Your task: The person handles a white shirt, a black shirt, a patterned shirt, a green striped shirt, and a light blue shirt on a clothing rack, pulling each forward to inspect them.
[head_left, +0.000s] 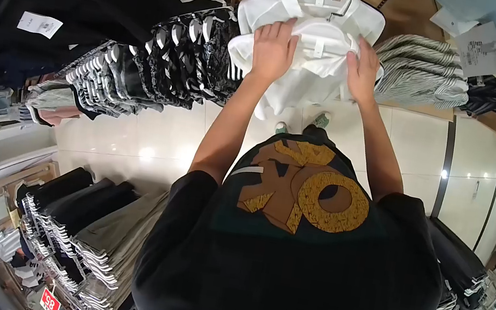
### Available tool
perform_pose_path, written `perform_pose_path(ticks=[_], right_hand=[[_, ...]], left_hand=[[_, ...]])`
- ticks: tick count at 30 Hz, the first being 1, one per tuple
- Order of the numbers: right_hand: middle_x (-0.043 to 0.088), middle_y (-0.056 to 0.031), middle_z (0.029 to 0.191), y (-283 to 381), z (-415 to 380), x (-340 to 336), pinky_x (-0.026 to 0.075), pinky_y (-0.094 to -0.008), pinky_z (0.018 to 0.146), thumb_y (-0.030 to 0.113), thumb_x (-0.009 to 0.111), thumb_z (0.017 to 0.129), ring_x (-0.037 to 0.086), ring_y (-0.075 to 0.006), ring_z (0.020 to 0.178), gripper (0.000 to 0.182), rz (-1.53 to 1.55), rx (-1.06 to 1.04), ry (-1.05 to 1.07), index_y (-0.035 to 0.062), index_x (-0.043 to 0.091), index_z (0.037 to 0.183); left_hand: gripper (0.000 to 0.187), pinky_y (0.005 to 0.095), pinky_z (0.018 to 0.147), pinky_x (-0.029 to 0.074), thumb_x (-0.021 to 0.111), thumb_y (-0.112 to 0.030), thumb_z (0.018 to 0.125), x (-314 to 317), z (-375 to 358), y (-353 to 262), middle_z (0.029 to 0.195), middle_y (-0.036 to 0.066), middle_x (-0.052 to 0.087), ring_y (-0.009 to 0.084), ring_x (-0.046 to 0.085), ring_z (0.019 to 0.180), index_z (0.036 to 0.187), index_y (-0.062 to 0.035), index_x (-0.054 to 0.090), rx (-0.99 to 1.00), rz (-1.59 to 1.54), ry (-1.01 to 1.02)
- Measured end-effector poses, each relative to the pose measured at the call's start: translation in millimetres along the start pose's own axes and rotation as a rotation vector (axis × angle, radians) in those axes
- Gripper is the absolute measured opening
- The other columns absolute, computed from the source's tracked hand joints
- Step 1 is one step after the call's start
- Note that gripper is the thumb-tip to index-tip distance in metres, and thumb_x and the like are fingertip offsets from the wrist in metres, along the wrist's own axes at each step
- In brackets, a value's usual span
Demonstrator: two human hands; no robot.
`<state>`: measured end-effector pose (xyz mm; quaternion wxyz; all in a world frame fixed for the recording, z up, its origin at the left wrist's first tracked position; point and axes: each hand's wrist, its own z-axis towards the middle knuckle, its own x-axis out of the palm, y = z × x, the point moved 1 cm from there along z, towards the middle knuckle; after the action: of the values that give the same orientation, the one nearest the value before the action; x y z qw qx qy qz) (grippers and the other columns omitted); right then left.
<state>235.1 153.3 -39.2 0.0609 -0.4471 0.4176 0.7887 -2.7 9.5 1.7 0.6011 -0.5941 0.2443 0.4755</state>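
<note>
A white shirt (313,86) hangs on a white hanger with a metal hook (348,4), in front of me at the top of the head view. My left hand (273,51) is closed over its left shoulder, thumb by the collar. On the opposite shoulder, my right hand (363,71) grips the cloth, fingers pointing away from me. The collar sags between both hands, with a small neck label (319,48) showing. Right behind it hangs another white shirt (270,7), its hook around a brown strip.
Dark patterned clothes (175,64) hang to the left, striped shirts (424,69) to the right. A white tag (482,49) hangs at upper right. Racks of trousers (116,219) stand behind me on the left, with a red price sign (50,302). Pale floor tiles (128,143) lie below.
</note>
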Motion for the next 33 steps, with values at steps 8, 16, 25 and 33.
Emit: perform_pose_path(ticks=[8,16,25,33], right_hand=[[0.059,-0.0196,0.136,14.5,-48.9,68.6,0.050,-0.0406,0.100,0.027,0.086,0.089,0.062,-0.0281,0.119,0.071,0.564,0.426,-0.330,-0.0066,0.050,0.140],[0.074,-0.0109,0.094,-6.3,15.1,77.1,0.058,-0.0293,0.076,0.027,0.082,0.094,0.075,-0.0216,0.085,0.036,1.063,0.724,-0.073,-0.0051,0.068,0.103],[0.071,-0.0048,0.080,-10.9,-17.2,63.5,0.052,-0.0250,0.068,0.020,0.083,0.092,0.065,-0.0116,0.070,0.023,0.917,0.711,0.023,0.0012,0.069,0.088],[0.066,-0.0012,0.078,-16.8,-19.8,70.7,0.047,-0.0264,0.066,0.016,0.079,0.095,0.058,-0.0103,0.069,0.019,1.075,0.735,0.128,0.0049,0.067,0.087]], left_hand=[[0.068,0.0510,0.111,0.041,0.071,-0.007,0.087,55.1,-81.0,-13.8,0.143,0.028,0.049,0.0456,0.053,0.126,0.148,0.0040,0.045,-0.156,-0.308,-0.552],[0.052,0.0395,0.093,0.054,0.079,-0.021,0.093,112.7,-18.4,16.4,0.121,0.019,0.067,0.0255,0.066,0.107,0.133,0.0073,0.058,-0.367,-0.762,-0.400],[0.021,0.0309,0.069,0.056,0.071,-0.020,0.100,63.8,-46.3,-14.6,0.085,0.011,0.076,0.0163,0.070,0.073,0.095,-0.0008,0.077,-0.371,-0.748,-0.167],[0.053,0.0390,0.073,0.063,0.071,0.000,0.081,57.5,-16.1,-19.3,0.147,0.019,0.054,0.0287,0.075,0.086,0.133,-0.0077,0.063,0.216,0.223,-0.166]])
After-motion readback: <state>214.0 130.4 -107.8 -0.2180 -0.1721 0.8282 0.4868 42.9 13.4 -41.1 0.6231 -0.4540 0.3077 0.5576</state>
